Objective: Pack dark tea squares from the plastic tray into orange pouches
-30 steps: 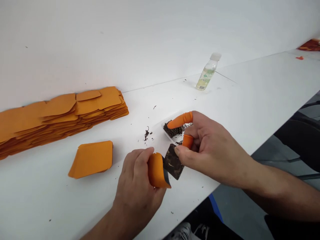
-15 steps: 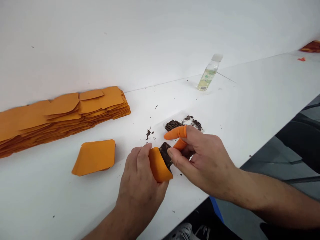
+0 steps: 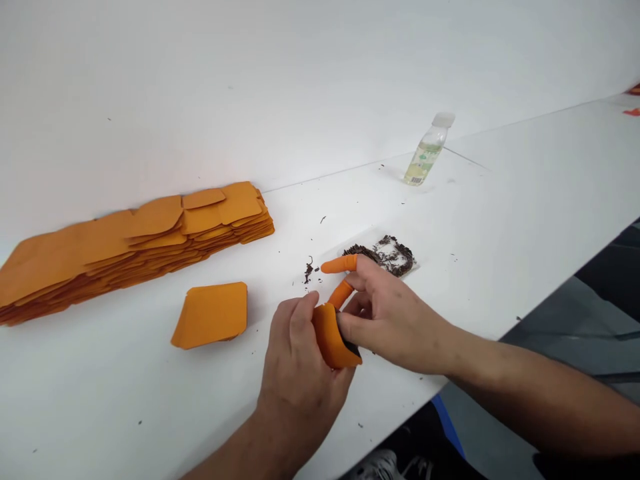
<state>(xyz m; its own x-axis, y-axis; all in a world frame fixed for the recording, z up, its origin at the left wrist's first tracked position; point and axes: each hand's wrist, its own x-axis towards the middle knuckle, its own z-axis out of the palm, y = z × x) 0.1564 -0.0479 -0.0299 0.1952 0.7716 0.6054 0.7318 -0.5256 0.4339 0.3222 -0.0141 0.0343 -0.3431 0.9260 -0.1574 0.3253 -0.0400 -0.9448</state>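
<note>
My left hand (image 3: 300,367) is wrapped round a small orange pouch (image 3: 331,337), its mouth bowed open toward the right. A dark brown flat piece (image 3: 353,347) sits inside, with only a sliver showing at the mouth. My right hand (image 3: 387,310) wears orange finger cots on two fingers. Its thumb presses at the mouth against the dark piece, while the index finger stretches out above the pouch. Beyond the right hand lies a clear sheet or tray (image 3: 411,269) bearing dark brown strips and crumbs (image 3: 393,257), partly hidden by the fingers.
A long stack of orange pouches (image 3: 150,243) lies against the wall at the left. A smaller orange pile (image 3: 213,313) rests left of my hands. A bottle with a white cap (image 3: 427,153) stands at the back. Dark crumbs (image 3: 309,272) dot the white table (image 3: 500,220).
The dark piece has gone deeper into the pouch, pushed by my right thumb. The whole view has shifted, so the table's contents appear further right.
</note>
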